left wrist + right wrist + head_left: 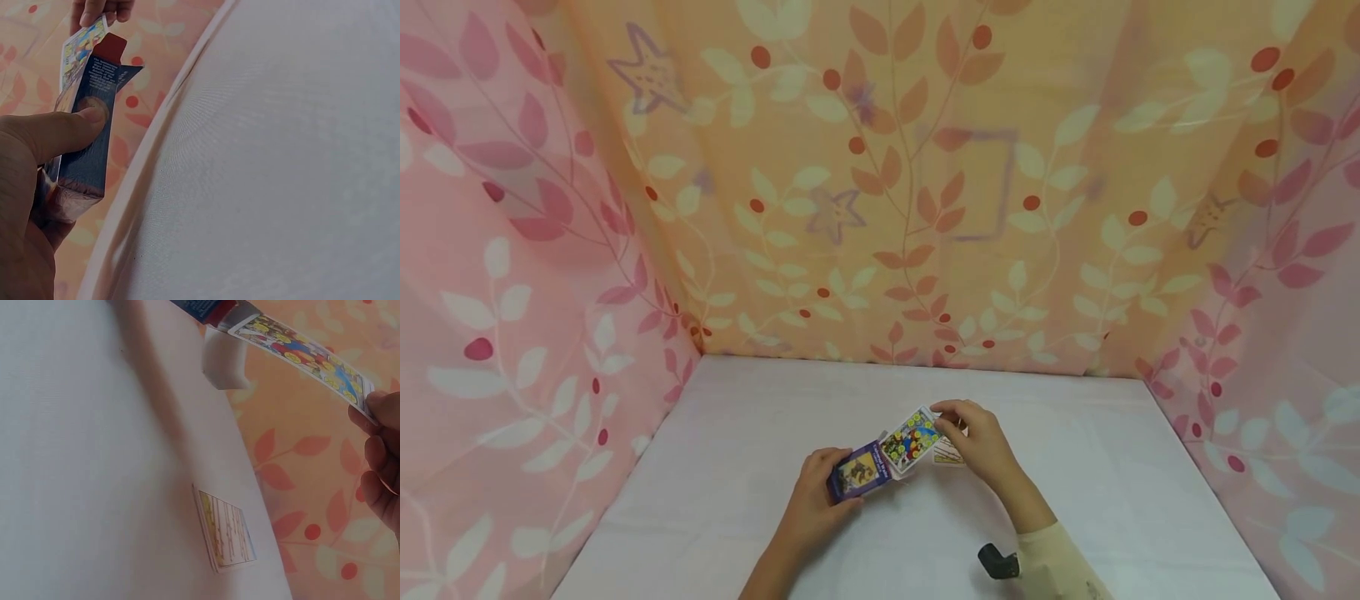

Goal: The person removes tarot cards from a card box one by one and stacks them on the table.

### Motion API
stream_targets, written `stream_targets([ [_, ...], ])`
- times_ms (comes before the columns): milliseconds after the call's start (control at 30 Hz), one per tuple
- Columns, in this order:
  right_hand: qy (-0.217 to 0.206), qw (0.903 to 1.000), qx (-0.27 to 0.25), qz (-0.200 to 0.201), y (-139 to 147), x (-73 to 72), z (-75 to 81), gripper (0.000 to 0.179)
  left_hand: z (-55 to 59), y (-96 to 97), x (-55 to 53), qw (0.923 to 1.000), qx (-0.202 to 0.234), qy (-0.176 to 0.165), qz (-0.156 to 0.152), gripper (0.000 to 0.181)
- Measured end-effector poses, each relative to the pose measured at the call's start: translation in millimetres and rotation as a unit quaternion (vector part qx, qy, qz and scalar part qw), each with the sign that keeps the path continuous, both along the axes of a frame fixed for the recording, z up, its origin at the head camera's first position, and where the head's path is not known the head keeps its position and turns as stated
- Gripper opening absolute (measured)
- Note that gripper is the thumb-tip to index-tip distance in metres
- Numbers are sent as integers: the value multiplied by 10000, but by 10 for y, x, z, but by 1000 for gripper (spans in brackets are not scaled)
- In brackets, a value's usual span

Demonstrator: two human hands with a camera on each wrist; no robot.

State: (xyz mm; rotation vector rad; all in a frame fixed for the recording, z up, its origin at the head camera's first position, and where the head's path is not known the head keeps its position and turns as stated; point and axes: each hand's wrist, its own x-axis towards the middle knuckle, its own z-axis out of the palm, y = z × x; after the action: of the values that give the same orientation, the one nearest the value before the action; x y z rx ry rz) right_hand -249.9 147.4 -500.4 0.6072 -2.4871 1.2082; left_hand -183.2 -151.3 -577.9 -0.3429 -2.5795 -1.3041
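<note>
My left hand (pixel 818 498) grips a dark blue card box (pixel 861 473) with a picture on its front, thumb along one narrow side in the left wrist view. The box's end flap (pixel 111 47) stands open. With thumb and fingertips, my right hand (pixel 979 437) pinches the far end of a colourful tarot card (pixel 912 439). The card's other end is at the open mouth of the box. Below the right hand, a small pile of cards (pixel 226 531) lies face up on the table, the top one showing long sticks; the head view shows it partly hidden.
A white cloth covers the table (pixel 760 417). Leaf-patterned curtains stand at the back (pixel 880 275) and on both sides. A black angled object (pixel 998 562) sits beside the right sleeve (pixel 1060 562).
</note>
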Motion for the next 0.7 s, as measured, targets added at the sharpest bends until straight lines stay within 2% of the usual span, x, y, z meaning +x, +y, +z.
stream_targets([
  [467, 27, 9997, 174, -159, 142, -154, 160, 20, 19, -6, 7, 10000, 33, 18, -2, 78],
  [700, -10, 9994, 246, -231, 224, -255, 177, 20, 5, -18, 0, 10000, 15, 6, 14, 78],
])
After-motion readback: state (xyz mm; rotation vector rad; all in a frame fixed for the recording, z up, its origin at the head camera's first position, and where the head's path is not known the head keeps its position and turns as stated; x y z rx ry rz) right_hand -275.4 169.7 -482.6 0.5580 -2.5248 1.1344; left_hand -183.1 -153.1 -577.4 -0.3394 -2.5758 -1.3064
